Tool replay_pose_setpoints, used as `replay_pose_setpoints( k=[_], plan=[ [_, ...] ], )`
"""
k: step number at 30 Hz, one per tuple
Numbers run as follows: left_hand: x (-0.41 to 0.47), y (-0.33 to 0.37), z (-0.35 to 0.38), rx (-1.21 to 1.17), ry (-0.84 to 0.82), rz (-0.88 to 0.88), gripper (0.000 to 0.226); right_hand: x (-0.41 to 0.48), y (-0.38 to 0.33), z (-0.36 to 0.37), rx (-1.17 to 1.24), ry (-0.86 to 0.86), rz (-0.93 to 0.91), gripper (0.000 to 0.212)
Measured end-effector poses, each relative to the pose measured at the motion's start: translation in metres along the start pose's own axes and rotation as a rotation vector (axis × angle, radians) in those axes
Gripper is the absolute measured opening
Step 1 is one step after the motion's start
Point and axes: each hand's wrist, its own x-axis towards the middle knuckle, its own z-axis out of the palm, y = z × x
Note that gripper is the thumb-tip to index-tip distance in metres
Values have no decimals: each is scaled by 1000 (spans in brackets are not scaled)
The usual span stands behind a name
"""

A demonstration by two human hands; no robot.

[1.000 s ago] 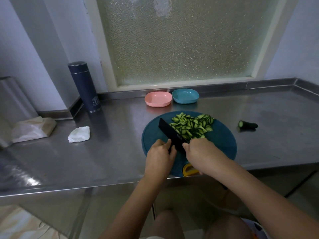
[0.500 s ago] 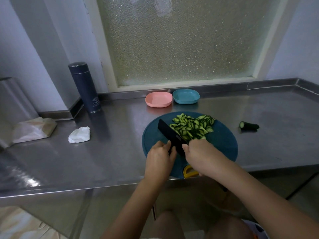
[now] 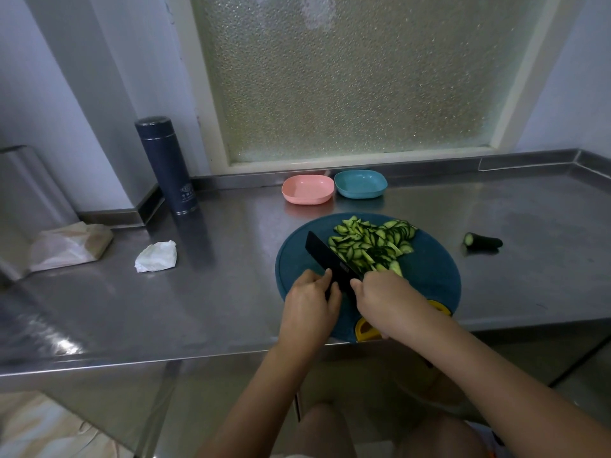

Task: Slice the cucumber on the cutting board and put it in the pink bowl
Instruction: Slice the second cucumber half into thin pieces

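A pile of cucumber slices (image 3: 370,239) lies on the far half of the round teal cutting board (image 3: 429,279). A black knife (image 3: 325,256) stands on the board left of the pile, its blade pointing away to the left. My right hand (image 3: 390,302) grips the hidden handle, right against the near slices. My left hand (image 3: 309,305) pinches the blade's near end with curled thumb and fingers. The pink bowl (image 3: 307,190) sits beyond the board, with nothing in it.
A blue bowl (image 3: 360,184) stands right of the pink one. A cucumber end (image 3: 482,241) lies right of the board. A dark flask (image 3: 167,163), crumpled tissue (image 3: 155,256) and a plastic bag (image 3: 69,246) are at the left. The steel counter's edge runs just under my wrists.
Nothing has clearly changed; both hands stay on the knife beside the slices, shifted only very slightly.
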Motion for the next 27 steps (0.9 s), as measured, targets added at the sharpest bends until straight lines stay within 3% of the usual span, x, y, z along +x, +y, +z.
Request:
replay_pose_setpoints(
  k=[8, 21, 27],
  plan=[
    [1, 1, 0, 15, 10, 10, 27, -17, 3, -7, 34, 67, -53, 43],
    [1, 0, -1, 27, 22, 27, 22, -13, -3, -11, 163, -3, 26, 37],
    [0, -2, 0, 8, 31, 7, 25, -3, -6, -3, 88, -14, -9, 43]
  ],
)
